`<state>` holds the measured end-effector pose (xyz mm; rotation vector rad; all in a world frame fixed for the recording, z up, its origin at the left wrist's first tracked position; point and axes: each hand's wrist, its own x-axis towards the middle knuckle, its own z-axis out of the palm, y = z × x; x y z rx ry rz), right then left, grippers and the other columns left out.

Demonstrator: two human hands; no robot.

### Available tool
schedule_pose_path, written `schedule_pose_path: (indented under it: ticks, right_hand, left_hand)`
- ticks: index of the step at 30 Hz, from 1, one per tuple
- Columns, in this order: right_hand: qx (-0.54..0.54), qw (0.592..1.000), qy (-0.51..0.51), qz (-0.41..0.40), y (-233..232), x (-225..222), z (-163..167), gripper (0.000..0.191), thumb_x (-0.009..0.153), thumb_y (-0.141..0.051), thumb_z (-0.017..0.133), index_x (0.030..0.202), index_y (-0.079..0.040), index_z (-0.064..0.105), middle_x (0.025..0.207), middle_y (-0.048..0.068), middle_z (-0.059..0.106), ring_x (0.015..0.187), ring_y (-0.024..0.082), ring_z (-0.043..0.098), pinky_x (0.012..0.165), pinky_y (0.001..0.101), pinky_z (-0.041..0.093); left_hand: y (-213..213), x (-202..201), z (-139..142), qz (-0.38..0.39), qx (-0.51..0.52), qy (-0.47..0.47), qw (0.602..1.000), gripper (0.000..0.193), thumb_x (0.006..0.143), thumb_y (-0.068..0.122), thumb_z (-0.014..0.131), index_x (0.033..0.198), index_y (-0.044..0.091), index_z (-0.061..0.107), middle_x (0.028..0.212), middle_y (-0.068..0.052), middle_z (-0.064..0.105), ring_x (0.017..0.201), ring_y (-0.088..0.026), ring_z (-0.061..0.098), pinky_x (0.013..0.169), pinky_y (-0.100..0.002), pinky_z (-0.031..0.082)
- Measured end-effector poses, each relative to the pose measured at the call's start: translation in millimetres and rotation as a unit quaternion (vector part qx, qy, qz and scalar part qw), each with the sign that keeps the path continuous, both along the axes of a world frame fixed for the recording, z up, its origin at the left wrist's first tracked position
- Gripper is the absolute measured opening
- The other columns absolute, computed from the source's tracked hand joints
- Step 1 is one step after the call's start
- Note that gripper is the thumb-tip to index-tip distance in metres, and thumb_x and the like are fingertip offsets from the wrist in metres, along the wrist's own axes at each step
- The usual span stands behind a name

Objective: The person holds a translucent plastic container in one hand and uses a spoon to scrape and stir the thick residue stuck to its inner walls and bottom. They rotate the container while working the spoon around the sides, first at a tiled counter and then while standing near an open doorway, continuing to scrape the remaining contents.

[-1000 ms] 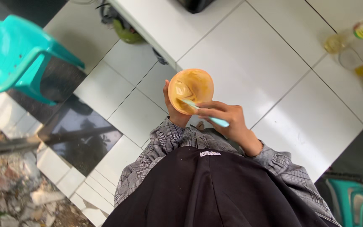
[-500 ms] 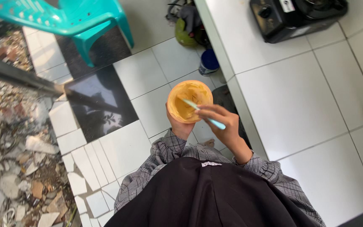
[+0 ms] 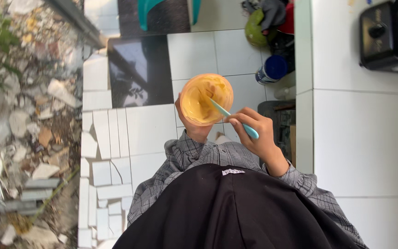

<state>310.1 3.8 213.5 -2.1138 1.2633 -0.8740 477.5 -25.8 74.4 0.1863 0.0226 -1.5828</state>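
Since half a second ago the view has swung: the teal chair [image 3: 169, 8] has slid almost off the top edge, the black appliance [image 3: 389, 36] now sits at the upper right, and more rubble [image 3: 21, 115] shows on the left. Hands and cup keep the same pose against the body.

The cup [image 3: 206, 99] is held out in front of the chest, over the white floor tiles [image 3: 148, 129], its mouth turned toward the camera, with a yellow-orange paste coating the inside. The left hand [image 3: 194, 127] wraps it from below, fingers clamped round the wall. The right hand [image 3: 254, 136] pinches the handle of a teal spoon [image 3: 233, 118], whose tip lies inside the cup against the paste.

Beyond the cup stand a blue-lidded jar [image 3: 272, 69] and a green helmet-like thing [image 3: 256, 27] by the foot of a white tiled counter [image 3: 355, 138]. Grey checked sleeves [image 3: 194, 154] and a black garment [image 3: 236, 212] fill the bottom.

As I judge it, the risk is spillage: the cup is tipped and held in the air with nothing under it, so a hard scrape could flick paste onto the clothes or tiles, or lever the cup out of the one-handed grip.
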Motion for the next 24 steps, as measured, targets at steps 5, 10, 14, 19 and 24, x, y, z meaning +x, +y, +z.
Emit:
schedule_pose_path:
  ticks: [5, 10, 14, 19, 24]
  right_hand:
    - [-0.022, 0.988, -0.045, 0.143, -4, 16, -5, 0.008, 0.097, -0.005, 0.067, 0.101, -0.007, 0.074, 0.098, 0.009, 0.068, 0.077, 0.022, 0.069, 0.066, 0.0322, 0.053]
    - [0.009, 0.969, -0.019, 0.247, -28, 26, -5, 0.009, 0.100, -0.008, 0.066, 0.092, -0.007, 0.070, 0.095, 0.007, 0.065, 0.076, 0.024, 0.067, 0.067, 0.0347, 0.052]
    - [0.020, 0.938, -0.015, 0.345, -41, 39, -12, 0.010, 0.098, -0.012, 0.067, 0.092, -0.005, 0.068, 0.101, 0.010, 0.064, 0.074, 0.023, 0.068, 0.063, 0.0363, 0.050]
    - [0.057, 0.910, 0.012, 0.410, -51, 49, -13, 0.010, 0.100, -0.008, 0.064, 0.091, -0.005, 0.067, 0.098, 0.007, 0.064, 0.074, 0.025, 0.065, 0.067, 0.0357, 0.051]
    - [0.048, 0.861, -0.016, 0.506, -55, 75, -8, 0.003, 0.098, -0.006, 0.064, 0.098, -0.003, 0.066, 0.104, 0.010, 0.062, 0.079, 0.027, 0.065, 0.070, 0.0368, 0.051]
  left_hand:
    - [11, 11, 0, 0.072, -0.020, 0.021, 0.997, 0.065, 0.108, 0.063, 0.043, 0.140, 0.008, 0.057, 0.137, -0.011, 0.061, 0.128, -0.028, 0.058, 0.110, -0.047, 0.049]
    - [19, 26, 4, 0.169, 0.040, 0.008, 0.985, 0.069, 0.100, 0.064, 0.040, 0.138, 0.009, 0.057, 0.135, -0.009, 0.062, 0.126, -0.026, 0.059, 0.107, -0.046, 0.049]
    - [28, 32, 1, 0.235, 0.052, -0.005, 0.970, 0.068, 0.106, 0.063, 0.040, 0.141, 0.007, 0.056, 0.137, -0.009, 0.061, 0.127, -0.027, 0.058, 0.110, -0.047, 0.048]
    - [52, 42, -2, 0.303, 0.037, 0.009, 0.952, 0.069, 0.102, 0.064, 0.040, 0.138, 0.007, 0.056, 0.134, -0.010, 0.061, 0.124, -0.029, 0.059, 0.106, -0.049, 0.050]
    - [79, 51, 11, 0.371, 0.020, 0.007, 0.929, 0.069, 0.105, 0.063, 0.040, 0.143, 0.006, 0.054, 0.139, -0.012, 0.060, 0.129, -0.029, 0.059, 0.111, -0.047, 0.049]
